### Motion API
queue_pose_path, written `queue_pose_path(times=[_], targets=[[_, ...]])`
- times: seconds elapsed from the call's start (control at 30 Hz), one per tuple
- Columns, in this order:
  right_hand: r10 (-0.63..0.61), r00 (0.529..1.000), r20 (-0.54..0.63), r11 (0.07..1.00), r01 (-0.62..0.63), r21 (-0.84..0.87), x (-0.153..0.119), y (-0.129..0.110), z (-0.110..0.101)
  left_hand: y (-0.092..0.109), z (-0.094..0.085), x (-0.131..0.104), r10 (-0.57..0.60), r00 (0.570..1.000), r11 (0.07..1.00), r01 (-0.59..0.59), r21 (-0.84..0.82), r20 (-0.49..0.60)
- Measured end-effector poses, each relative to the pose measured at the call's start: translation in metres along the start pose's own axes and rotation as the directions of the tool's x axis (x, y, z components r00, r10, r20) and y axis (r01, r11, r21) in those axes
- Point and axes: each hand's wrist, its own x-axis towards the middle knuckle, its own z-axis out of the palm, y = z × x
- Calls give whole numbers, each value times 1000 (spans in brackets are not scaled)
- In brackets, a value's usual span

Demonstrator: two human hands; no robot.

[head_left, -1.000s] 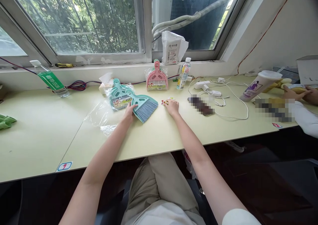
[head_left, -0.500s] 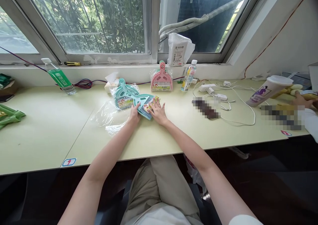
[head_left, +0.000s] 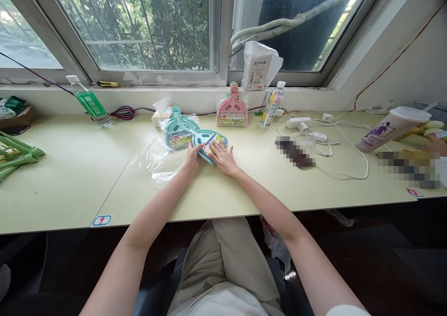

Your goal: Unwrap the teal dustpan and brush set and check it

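A teal dustpan and brush set (head_left: 200,136) is tilted over the table in front of me, its handle pointing up and left. My left hand (head_left: 193,156) is closed on its lower left edge. Across its colourful label card (head_left: 220,139) lies my right hand (head_left: 225,159), flat with the fingers spread. Just behind, a second teal dustpan set (head_left: 175,126) sits in clear wrapping. Crumpled clear plastic film (head_left: 152,159) lies on the table by my left forearm. Against the wall stands a pink dustpan set (head_left: 233,109) with a brush and label.
A slanted green-labelled bottle (head_left: 91,104) and a tissue pack (head_left: 162,111) are at the back left. Another bottle (head_left: 273,105), white chargers (head_left: 303,126) with cables and a large cup (head_left: 393,127) are to the right. Another person's hand (head_left: 436,144) shows at the right edge.
The whole view has shifted slightly, so the table's things appear farther right. My hands keep nearly the same place on the teal set, the right one still flat over its label.
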Motion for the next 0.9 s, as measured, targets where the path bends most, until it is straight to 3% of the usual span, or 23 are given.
queue_pose_path(times=[0.27,0.33,0.4,0.43,0.5,0.6,0.7,0.77,0.9], targets=[[-18,1000,-12,997,19,73,-3,-5,-2,2,-3,3,37,999,996,-34,81,-35],[43,994,-101,987,-27,158,0,-3,-2,6,-2,2,43,999,996,-41,76,-25],[191,952,-240,946,-113,302,4,2,-1,10,0,-1,47,999,997,-46,55,-13],[281,917,-282,902,-152,405,6,6,-1,12,1,-2,46,999,998,-46,42,-8],[406,882,-238,746,-170,644,10,14,-1,15,3,-5,38,999,999,-38,22,-7],[346,937,-42,397,-106,912,13,23,0,16,6,-8,23,1000,1000,-23,12,12],[317,948,8,140,-55,989,14,26,1,16,8,-9,-4,996,1000,1,31,89],[349,937,16,68,-43,997,13,27,0,16,8,-10,-15,991,999,8,51,136],[341,940,0,41,-15,999,12,27,-6,20,8,-9,-17,985,994,-2,109,172]])
